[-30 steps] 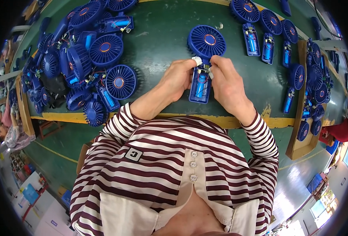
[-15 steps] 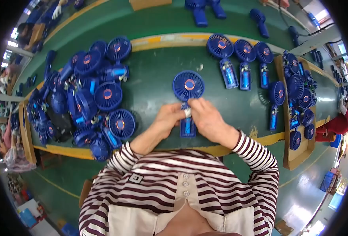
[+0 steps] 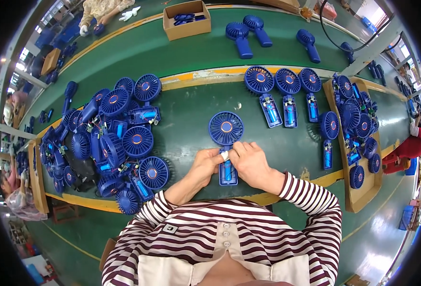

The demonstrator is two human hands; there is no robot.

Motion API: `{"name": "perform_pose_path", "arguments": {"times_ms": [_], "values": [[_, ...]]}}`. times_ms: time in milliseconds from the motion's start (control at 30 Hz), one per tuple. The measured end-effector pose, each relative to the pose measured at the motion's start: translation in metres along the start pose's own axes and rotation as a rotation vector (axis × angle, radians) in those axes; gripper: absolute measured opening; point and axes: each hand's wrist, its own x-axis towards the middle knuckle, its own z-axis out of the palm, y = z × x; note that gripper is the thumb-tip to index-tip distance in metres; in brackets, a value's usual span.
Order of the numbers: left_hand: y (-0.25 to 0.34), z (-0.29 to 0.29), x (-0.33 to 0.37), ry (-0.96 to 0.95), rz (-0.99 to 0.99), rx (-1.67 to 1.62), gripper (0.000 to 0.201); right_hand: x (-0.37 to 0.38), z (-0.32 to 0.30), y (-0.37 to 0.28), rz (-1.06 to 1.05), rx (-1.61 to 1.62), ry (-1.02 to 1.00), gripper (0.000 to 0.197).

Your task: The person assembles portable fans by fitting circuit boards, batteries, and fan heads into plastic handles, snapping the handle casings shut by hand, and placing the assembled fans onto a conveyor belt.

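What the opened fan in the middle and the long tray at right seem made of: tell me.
Fan: probably moulded plastic, smooth and dark blue, judging by its thin, even ribs. Tray: likely cardboard, matt, judging by its plain brown walls.

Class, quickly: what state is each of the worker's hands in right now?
Left hand: closed, holding the blue fan by its handle.
Right hand: fingers bent over the handle; whether they grip anything cannot be told.
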Motion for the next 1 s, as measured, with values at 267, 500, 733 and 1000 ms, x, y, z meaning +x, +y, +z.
{"name": "perform_pose_path", "arguments": {"times_ms": [267, 500, 733, 1000], "values": [[0.002, 0.004, 0.001, 0.117, -0.048, 0.002, 0.009, 0.0, 0.012, 0.006, 0.036, 0.082, -0.008, 0.015], [0.011, 0.004, -0.001, 0.019, -0.108, -0.094, 0.018, -0.003, 0.016, 0.014, 0.043, 0.253, 0.038, 0.011], [0.014, -0.003, 0.011, -0.079, -0.117, -0.103, 0.021, 0.002, 0.011, 0.019, 0.064, 0.269, 0.005, 0.007], [-0.007, -0.007, 0.018, 0.007, -0.004, -0.012, 0.023, 0.056, -0.041, 0.056, 0.121, 0.584, -0.611, 0.012]]}}
